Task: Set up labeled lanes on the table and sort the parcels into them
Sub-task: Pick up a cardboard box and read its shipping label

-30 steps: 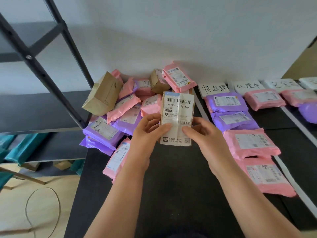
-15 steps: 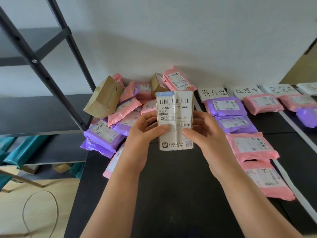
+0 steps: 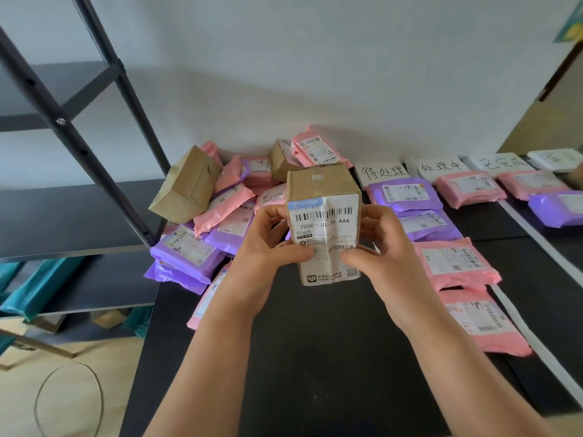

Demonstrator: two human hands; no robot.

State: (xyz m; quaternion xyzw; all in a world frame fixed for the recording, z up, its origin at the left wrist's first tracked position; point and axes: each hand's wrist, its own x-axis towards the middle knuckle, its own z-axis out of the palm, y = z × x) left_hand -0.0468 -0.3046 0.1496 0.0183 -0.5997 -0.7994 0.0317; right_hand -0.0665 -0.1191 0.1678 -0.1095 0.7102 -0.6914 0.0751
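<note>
I hold a small cardboard box [image 3: 321, 190] with a creased white shipping label above the black table [image 3: 315, 357]. My left hand [image 3: 268, 247] grips its left side and my right hand [image 3: 381, 247] grips its right side, thumbs pressed on the label. Behind it lies an unsorted pile of pink and purple mailer bags [image 3: 202, 247] and brown boxes [image 3: 186, 184]. To the right, white paper lane labels [image 3: 383, 171] stand at the wall with lanes split by white tape [image 3: 536, 244]. The first lane holds purple bags [image 3: 407, 193] and pink bags [image 3: 454, 263].
A black metal shelf frame [image 3: 79, 143] stands at the left, with teal items [image 3: 41, 285] on a lower level. The wooden floor [image 3: 63, 389] lies below the table's left edge. Further lanes to the right hold a pink bag [image 3: 470, 187] and a purple bag [image 3: 558, 206].
The box has tilted so that its brown top now shows above the label. Both hands have kept their hold and drawn it slightly nearer.
</note>
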